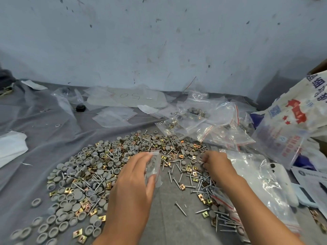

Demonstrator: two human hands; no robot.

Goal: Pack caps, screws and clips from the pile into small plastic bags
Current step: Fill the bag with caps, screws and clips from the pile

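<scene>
While the left hand (134,175) pinches a small plastic bag (153,167) between thumb and fingers, holding it upright just above the grey cloth (166,225), the right hand (216,167) has its fingers curled down into the pile (123,167) at its right side; it seems to be gathering small parts, though what it grips is hidden under the fingertips. The bag looks empty or nearly so, and whether its mouth is open I cannot tell.

To do this step well, I judge the left hand should spread the bag's mouth and tilt it toward the right hand, so the parts drop straight in without snagging the film; screws (180,208) should go in head first so the points do not pierce it.

The pile covers the middle of the cloth: grey caps (77,195) thick toward the left and near edge, brass clips (83,238) scattered among them, screws mostly toward the right. Filled bags with red seals (200,124) lie heaped toward the far right corner, and empty bags (113,117) lie flat toward the far edge. A large clear bag (254,175) lies just beside the right wrist, partly over the screws, and may catch the forearm. A printed sack (297,110) stands at the right edge
</scene>
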